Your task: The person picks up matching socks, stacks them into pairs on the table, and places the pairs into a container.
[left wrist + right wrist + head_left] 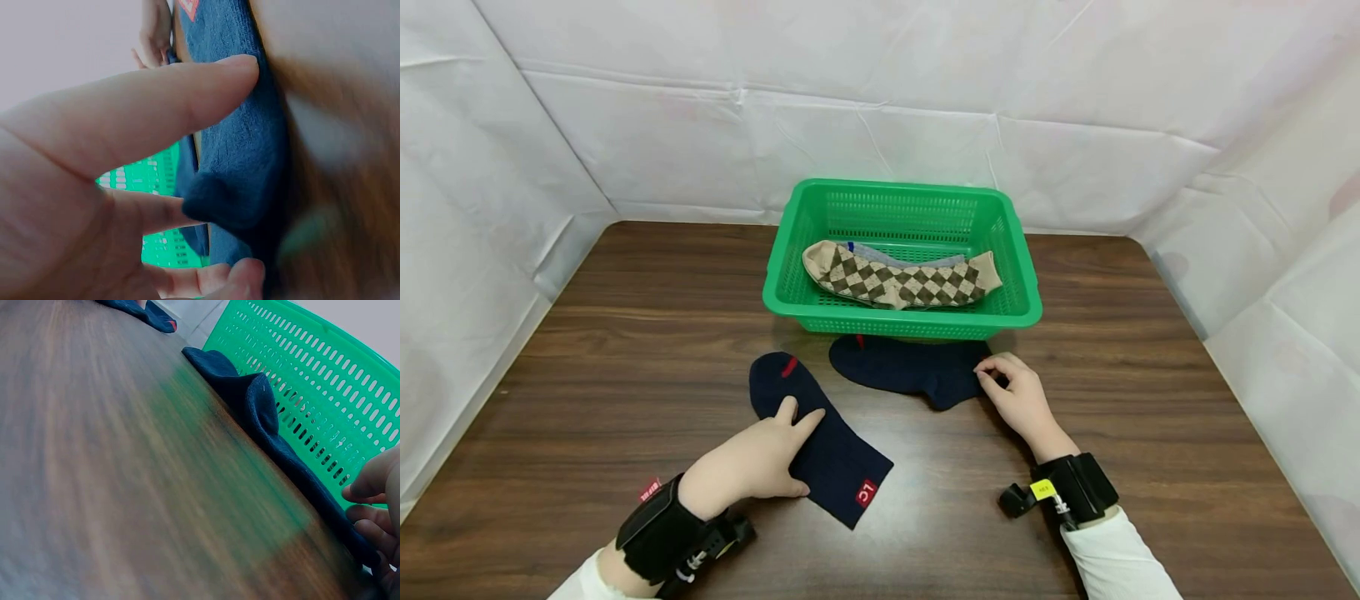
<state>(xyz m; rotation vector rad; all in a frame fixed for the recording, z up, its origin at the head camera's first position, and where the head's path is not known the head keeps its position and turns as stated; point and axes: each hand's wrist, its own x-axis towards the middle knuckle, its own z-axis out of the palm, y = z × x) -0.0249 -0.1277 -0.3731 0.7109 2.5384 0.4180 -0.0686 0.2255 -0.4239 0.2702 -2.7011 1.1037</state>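
Two navy socks lie flat on the wooden table. The left sock (831,450) slants toward the front, with a red stripe at its toe and a red label at its cuff. My left hand (760,454) rests on it with fingers spread and the thumb at its near edge; in the left wrist view the thumb (219,84) lies straight across the dark knit. The other sock (910,367) stretches along the front of the basket. At its right end is my right hand (1015,396), loosely bent fingertips touching the cuff, as the right wrist view also shows.
Behind the socks stands a green plastic basket (902,327) with perforated sides. In it lie an argyle sock (902,282) in beige and brown and a grey sock (880,256), partly hidden. White sheeting (865,142) walls the table at the back and sides.
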